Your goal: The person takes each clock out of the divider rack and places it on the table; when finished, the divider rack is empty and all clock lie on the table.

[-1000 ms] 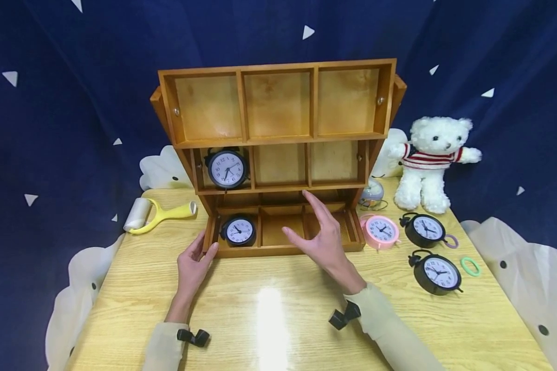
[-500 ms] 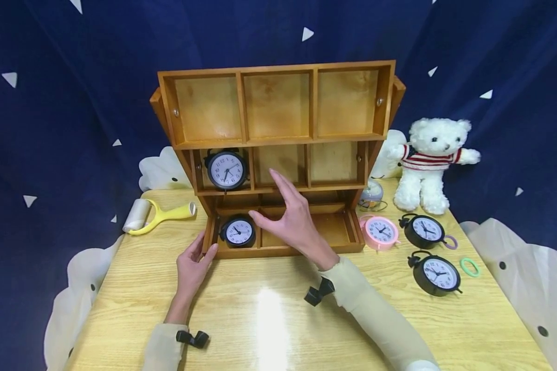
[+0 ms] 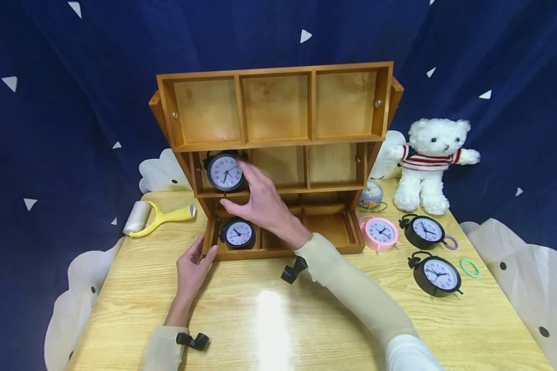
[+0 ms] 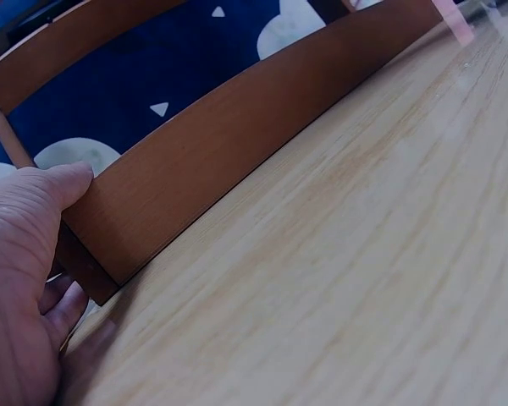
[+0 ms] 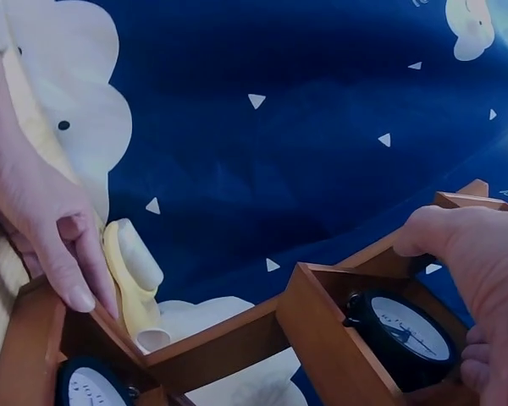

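Observation:
A wooden tiered shelf point(image 3: 278, 141) with divided trays stands on the table. My left hand point(image 3: 194, 268) grips the front left corner of its bottom tray, the thumb over the edge and the fingers at the side, also seen in the left wrist view. My right hand point(image 3: 262, 203) is at the middle tray, thumb and fingers spread apart. Its fingertips overlap the right edge of a black alarm clock point(image 3: 225, 172) in the left compartment; whether they touch it I cannot tell. Another black alarm clock point(image 3: 238, 233) lies in the bottom left compartment.
Right of the shelf lie a pink alarm clock point(image 3: 380, 233), two black alarm clocks point(image 3: 425, 231), a green ring point(image 3: 470, 267) and a purple ring. A white teddy bear point(image 3: 429, 162) stands behind them. A yellow-handled lint roller point(image 3: 160, 218) lies at left.
My right hand has moved left, from in front of the shelf's right half to the clock in the middle tray. The left hand has stayed at the corner.

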Motion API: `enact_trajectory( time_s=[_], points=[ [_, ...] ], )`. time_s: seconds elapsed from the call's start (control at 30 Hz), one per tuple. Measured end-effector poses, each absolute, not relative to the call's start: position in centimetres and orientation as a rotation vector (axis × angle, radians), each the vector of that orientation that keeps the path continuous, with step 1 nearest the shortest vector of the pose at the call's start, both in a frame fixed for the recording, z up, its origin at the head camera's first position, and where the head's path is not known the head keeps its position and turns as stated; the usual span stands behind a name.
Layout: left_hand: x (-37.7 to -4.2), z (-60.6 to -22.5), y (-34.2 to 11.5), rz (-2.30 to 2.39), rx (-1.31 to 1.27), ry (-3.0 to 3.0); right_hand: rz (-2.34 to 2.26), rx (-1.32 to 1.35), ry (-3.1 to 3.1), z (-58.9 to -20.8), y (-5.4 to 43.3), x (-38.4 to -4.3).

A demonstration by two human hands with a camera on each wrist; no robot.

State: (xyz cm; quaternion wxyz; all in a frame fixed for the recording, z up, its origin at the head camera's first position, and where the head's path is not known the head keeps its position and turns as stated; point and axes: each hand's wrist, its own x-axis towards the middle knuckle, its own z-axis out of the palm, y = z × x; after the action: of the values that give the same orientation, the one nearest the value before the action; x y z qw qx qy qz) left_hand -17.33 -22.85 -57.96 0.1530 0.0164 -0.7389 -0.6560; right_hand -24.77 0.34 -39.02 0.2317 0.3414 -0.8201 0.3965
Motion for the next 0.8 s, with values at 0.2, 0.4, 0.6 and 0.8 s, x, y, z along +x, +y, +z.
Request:
enact_trajectory(
  time_s=[0.2,0.4,0.6,0.8],
  points=[
    [-17.4,-58.0,-22.8,-1.891,0.051,-2.116,1.016,0.934,-2.249,-38.3,-0.5,-25.8],
    [-17.2,-58.0,-22.9,-1.886,0.089,-2.145,0.931,0.889,-2.27,-38.1,-0.6,-26.1],
    [-17.3,-57.6,-22.8,-1.885,0.101,-2.163,0.738,0.877,-2.304,-38.0,-1.1,-26.6],
    [-16.4,-55.3,-22.1,-1.893,0.092,-2.177,0.504,0.784,-2.412,-37.5,-2.0,-26.9]
  ],
)
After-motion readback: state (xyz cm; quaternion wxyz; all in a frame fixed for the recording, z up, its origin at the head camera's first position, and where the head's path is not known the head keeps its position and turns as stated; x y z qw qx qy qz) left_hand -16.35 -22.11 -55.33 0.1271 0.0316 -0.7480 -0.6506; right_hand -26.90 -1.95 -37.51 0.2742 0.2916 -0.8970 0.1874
